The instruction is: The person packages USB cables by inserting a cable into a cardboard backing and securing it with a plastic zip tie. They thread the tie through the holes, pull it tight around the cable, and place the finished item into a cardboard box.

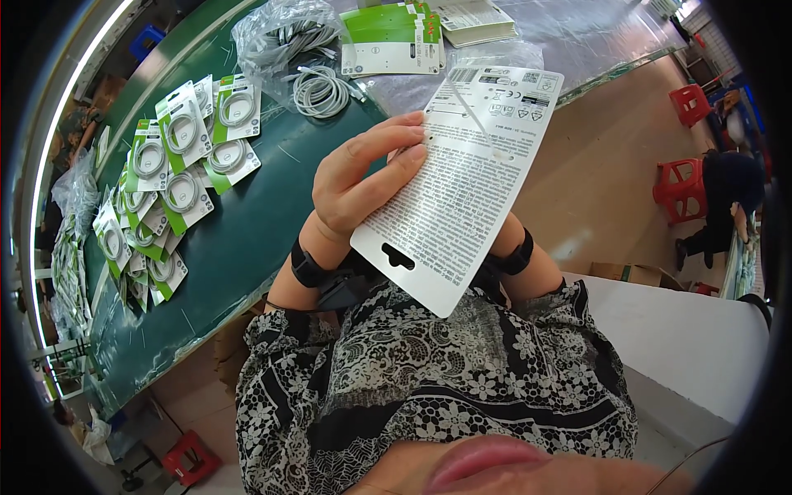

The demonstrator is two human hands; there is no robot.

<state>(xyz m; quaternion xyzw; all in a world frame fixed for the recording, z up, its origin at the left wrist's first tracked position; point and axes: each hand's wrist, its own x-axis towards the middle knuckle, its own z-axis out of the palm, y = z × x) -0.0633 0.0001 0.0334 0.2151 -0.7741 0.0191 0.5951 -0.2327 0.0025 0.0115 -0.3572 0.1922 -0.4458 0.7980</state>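
bag [266, 33] holds cables [307, 36]; left grip [363, 177] pinches card [462, 194]; right grip [506, 234] mostly hidden, can't tell its hold.

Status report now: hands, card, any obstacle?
Left hand gripping white card by left edge. Right hand hidden behind it, grip unclear. Card tilted, text facing camera. Nothing clearly blocking.

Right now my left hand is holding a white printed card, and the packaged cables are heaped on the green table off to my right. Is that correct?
Not quite: the head view shows the packaged cables heaped on the green table off to your left. Your left hand is indeed holding a white printed card.
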